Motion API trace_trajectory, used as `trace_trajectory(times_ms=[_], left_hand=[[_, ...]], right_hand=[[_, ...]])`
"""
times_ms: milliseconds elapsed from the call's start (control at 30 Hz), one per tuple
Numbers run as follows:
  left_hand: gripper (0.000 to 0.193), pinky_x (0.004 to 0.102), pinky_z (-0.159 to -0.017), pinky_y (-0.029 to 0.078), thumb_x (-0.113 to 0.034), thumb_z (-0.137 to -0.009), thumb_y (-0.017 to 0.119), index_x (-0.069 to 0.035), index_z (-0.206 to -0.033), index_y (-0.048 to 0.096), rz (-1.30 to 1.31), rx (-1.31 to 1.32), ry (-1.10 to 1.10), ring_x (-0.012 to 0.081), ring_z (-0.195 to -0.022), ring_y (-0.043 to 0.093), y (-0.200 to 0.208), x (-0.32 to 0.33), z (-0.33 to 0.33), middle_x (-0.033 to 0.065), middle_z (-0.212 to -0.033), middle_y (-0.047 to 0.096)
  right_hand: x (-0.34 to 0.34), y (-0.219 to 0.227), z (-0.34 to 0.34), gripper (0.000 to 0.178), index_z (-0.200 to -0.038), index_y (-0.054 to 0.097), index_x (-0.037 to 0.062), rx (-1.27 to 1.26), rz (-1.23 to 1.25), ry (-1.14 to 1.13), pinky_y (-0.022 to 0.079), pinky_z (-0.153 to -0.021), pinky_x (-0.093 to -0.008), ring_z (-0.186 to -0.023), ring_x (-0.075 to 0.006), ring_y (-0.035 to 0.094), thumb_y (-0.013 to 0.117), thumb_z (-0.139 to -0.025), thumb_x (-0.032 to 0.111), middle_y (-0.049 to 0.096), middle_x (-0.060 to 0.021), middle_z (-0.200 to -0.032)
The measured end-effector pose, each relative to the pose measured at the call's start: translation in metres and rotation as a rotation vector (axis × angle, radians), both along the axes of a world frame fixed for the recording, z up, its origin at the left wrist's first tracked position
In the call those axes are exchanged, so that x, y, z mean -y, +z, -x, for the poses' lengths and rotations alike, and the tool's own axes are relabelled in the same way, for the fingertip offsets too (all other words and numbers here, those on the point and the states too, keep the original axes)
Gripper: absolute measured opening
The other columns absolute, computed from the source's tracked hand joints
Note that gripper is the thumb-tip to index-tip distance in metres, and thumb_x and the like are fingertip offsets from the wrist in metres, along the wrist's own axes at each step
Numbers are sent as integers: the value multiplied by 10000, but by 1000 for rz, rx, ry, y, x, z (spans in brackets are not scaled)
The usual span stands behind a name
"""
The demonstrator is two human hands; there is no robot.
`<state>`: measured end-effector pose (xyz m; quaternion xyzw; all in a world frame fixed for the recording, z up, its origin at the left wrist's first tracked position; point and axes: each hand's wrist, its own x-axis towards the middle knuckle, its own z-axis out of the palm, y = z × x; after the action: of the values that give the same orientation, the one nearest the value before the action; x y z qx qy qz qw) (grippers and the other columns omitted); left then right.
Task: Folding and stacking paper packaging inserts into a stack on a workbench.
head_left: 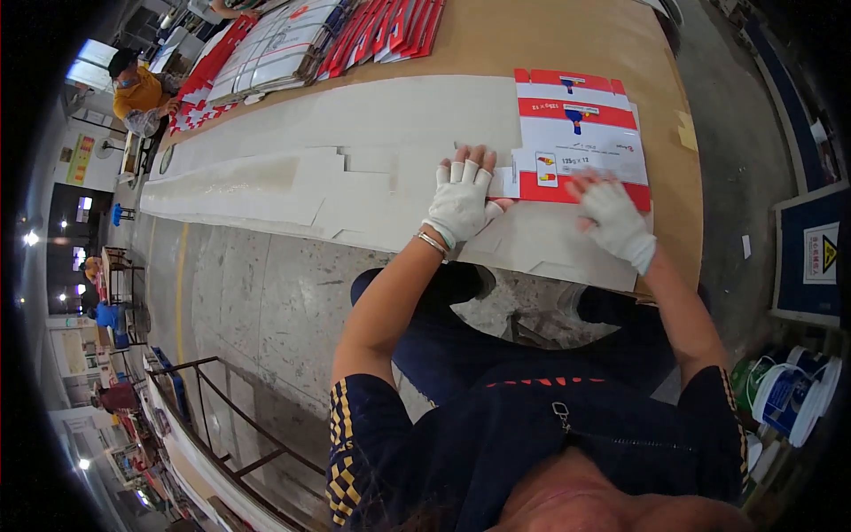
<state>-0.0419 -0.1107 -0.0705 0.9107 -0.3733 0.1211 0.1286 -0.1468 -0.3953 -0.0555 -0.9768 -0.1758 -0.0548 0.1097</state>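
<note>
A flat printed carton blank (pixel 581 151), red and white with blue pictures, lies on the right part of the table. A narrow white flap sticks out from its left side. My left hand (pixel 459 197), in a white fingerless glove, rests flat on pale cardboard (pixel 390 168) beside that flap. Its fingers point away from me and its thumb is near the flap. My right hand (pixel 613 217), gloved the same way, is over the blank's near red edge. Its fingers are stretched out but slightly blurred, and I see nothing held in them.
Tied bundles of folded cartons (pixel 275 49) and loose red-and-white ones (pixel 390 35) are piled at the table's far left. Another person (pixel 137 93) stands beyond the left end. Buckets (pixel 793 395) stand at right; a metal-framed rack (pixel 222 417) is at lower left.
</note>
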Motion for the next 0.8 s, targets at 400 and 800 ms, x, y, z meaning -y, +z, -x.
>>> trace_trajectory(times_ms=[400,800], left_hand=[[747,578,-1025,285,-489,-697,685,-43,-1267,498,-388,65,-130,322,-1250,427,58,-92,7,131,-1259,535],[707,357,-936,406,-113,-769,696,-23,-1373,341,838,-179,497,237,-1117,510,13,-66,0,123,-1124,575]], right_hand=[[-24,-5,-17,583,-1355,445,132,-13,18,192,179,-1108,-523,-1373,-283,279,558,-853,407,327,-64,-1482],[-26,-7,-18,598,-1366,435,132,-4,-46,165,167,-1114,-519,-1379,-283,269,574,-845,392,333,-69,-1478]])
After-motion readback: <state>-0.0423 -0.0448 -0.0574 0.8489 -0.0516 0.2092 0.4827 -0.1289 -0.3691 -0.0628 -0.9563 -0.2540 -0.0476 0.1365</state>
